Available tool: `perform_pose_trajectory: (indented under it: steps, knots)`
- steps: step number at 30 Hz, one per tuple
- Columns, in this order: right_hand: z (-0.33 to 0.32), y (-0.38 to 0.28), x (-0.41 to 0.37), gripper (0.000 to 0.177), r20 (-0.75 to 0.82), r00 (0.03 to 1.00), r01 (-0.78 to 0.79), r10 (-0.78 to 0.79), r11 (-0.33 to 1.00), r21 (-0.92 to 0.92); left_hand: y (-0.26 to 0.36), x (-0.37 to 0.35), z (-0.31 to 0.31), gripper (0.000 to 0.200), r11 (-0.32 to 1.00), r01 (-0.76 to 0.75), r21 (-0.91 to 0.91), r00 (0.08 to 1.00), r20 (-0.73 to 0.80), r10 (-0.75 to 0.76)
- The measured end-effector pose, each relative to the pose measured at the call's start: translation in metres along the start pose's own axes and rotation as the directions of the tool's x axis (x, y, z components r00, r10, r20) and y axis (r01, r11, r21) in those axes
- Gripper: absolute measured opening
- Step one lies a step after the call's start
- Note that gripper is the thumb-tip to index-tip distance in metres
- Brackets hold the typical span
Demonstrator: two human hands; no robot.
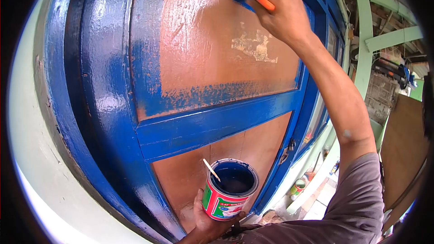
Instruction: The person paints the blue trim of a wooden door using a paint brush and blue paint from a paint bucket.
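My right hand (285, 16) is raised to the upper part of a door and closed around a paintbrush (265, 3) with an orange handle. The bristle end is at the blue top edge of the upper panel (194, 31), partly blurred. Low in the view, my left hand (202, 214) grips a paint can (226, 206) from beneath and the side. The can is upright and uncovered, with a red and green label and dark blue paint (234, 180) inside. A thin pale stick (211, 170) leans out of it over the rim.
The door frame (106, 63) is glossy blue, and the brown panels have blue-brushed borders. A metal latch (286, 151) sits at the door's right edge. Pale green wall (34, 122) runs along the left. Another can (297, 188) stands on the floor at right, near a brown board (403, 149).
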State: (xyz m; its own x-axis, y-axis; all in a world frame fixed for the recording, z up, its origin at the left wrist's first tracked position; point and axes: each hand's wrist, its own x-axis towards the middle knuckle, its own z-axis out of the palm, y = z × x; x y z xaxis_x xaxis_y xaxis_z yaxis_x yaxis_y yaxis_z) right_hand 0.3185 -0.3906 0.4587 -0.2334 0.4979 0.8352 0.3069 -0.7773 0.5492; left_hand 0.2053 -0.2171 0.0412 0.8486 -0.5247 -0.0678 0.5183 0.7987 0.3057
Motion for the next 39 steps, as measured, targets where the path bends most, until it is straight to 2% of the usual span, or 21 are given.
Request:
perform_pose_trajectory:
  steps: [1, 4, 7, 8, 11, 16, 17, 18, 19, 21, 24, 25, 27, 28, 31, 32, 33, 35, 38, 39]
  knots:
    - [0.004, -0.012, 0.013, 0.021, -0.045, 0.997, 0.06, -0.059, 0.998, 0.026, 0.0, -0.001, 0.002, 0.089, 1.0, -0.014, -0.003, 1.0, 0.011, 0.014]
    - [-0.002, -0.041, 0.045, 0.017, -0.043, 0.99, 0.136, -0.131, 0.981, 0.137, 0.001, 0.003, -0.01, 0.095, 0.994, -0.023, 0.105, 0.994, 0.105, 0.012]
    - [0.003, -0.034, 0.037, 0.016, -0.256, 0.919, 0.375, -0.301, 0.868, 0.326, -0.001, 0.004, 0.002, 0.089, 0.997, -0.044, 0.069, 0.999, -0.028, 0.046]
    - [0.0, -0.031, 0.032, 0.015, -0.289, 0.907, 0.389, -0.306, 0.873, 0.295, 0.0, 0.004, 0.006, 0.089, 0.997, -0.044, 0.06, 0.999, 0.013, 0.044]
    - [0.007, -0.007, 0.01, 0.023, -0.242, 0.958, 0.208, -0.157, 0.956, 0.206, -0.001, 0.006, 0.013, 0.088, 0.999, -0.029, 0.019, 0.994, 0.108, 0.027]
    - [-0.008, 0.027, -0.027, 0.017, -0.094, 0.991, -0.081, 0.09, 0.992, 0.096, 0.003, 0.006, 0.005, 0.086, 0.997, 0.025, -0.067, 0.981, 0.195, -0.011]
    - [-0.009, 0.024, -0.026, 0.016, -0.07, 0.987, -0.139, 0.145, 0.986, 0.091, 0.004, 0.003, 0.004, 0.086, 1.0, 0.009, -0.007, 0.994, 0.104, -0.008]
    - [-0.009, 0.02, -0.021, 0.014, -0.059, 0.988, -0.138, 0.143, 0.987, 0.084, 0.005, -0.002, 0.004, 0.087, 0.999, -0.003, 0.052, 1.0, 0.012, 0.002]
    - [-0.009, 0.008, -0.008, 0.012, -0.086, 0.992, -0.077, 0.091, 0.984, 0.159, 0.006, -0.005, 0.004, 0.087, 0.994, -0.008, 0.109, 0.997, -0.081, 0.017]
    - [-0.005, -0.027, 0.021, 0.01, -0.15, 0.989, 0.048, -0.002, 0.951, 0.304, 0.006, -0.005, 0.005, 0.086, 1.0, -0.024, -0.009, 1.0, 0.007, 0.024]
    - [-0.001, -0.072, 0.064, 0.017, -0.239, 0.963, 0.193, -0.121, 0.932, 0.306, 0.003, 0.001, -0.02, 0.088, 0.995, -0.065, -0.075, 0.978, 0.193, 0.078]
    - [-0.005, -0.081, 0.077, 0.016, -0.249, 0.96, 0.231, -0.13, 0.869, 0.438, 0.003, 0.002, -0.029, 0.089, 0.994, -0.084, -0.077, 0.961, 0.258, 0.101]
    - [-0.012, -0.088, 0.093, 0.014, -0.263, 0.955, 0.284, -0.139, 0.689, 0.667, 0.001, -0.007, -0.014, 0.088, 0.992, -0.122, -0.039, 0.984, 0.125, 0.126]
    - [-0.006, -0.087, 0.095, 0.013, -0.327, 0.932, 0.344, -0.159, 0.679, 0.649, 0.002, -0.011, -0.007, 0.087, 0.99, -0.138, -0.018, 0.989, 0.058, 0.139]
    - [-0.012, -0.078, 0.106, 0.013, -0.106, 0.989, 0.144, -0.101, 0.805, 0.576, 0.008, -0.01, -0.007, 0.086, 0.992, -0.103, 0.07, 0.99, -0.088, 0.109]
    - [-0.026, -0.081, 0.108, 0.013, 0.054, 0.998, -0.046, 0.02, 0.832, 0.552, 0.009, -0.012, -0.008, 0.086, 0.991, -0.116, 0.062, 0.991, -0.061, 0.12]
    - [-0.059, -0.103, 0.106, 0.013, 0.235, 0.952, -0.297, 0.196, 0.781, 0.549, 0.009, -0.013, -0.008, 0.086, 0.99, -0.13, 0.052, 0.991, -0.032, 0.132]
    - [-0.066, -0.106, 0.108, 0.012, 0.17, 0.975, -0.215, 0.145, 0.813, 0.54, 0.008, -0.017, -0.005, 0.085, 0.989, -0.135, 0.054, 0.99, -0.032, 0.137]
    - [-0.028, -0.099, 0.117, 0.01, -0.038, 0.995, -0.017, 0.094, 0.52, 0.854, 0.01, -0.023, 0.002, 0.085, 0.992, -0.093, 0.08, 0.99, -0.095, 0.1]
    - [-0.024, -0.1, 0.115, 0.01, 0.021, 0.993, -0.072, 0.113, 0.464, 0.883, 0.01, -0.024, 0.002, 0.086, 0.994, -0.07, 0.081, 0.991, -0.105, 0.079]
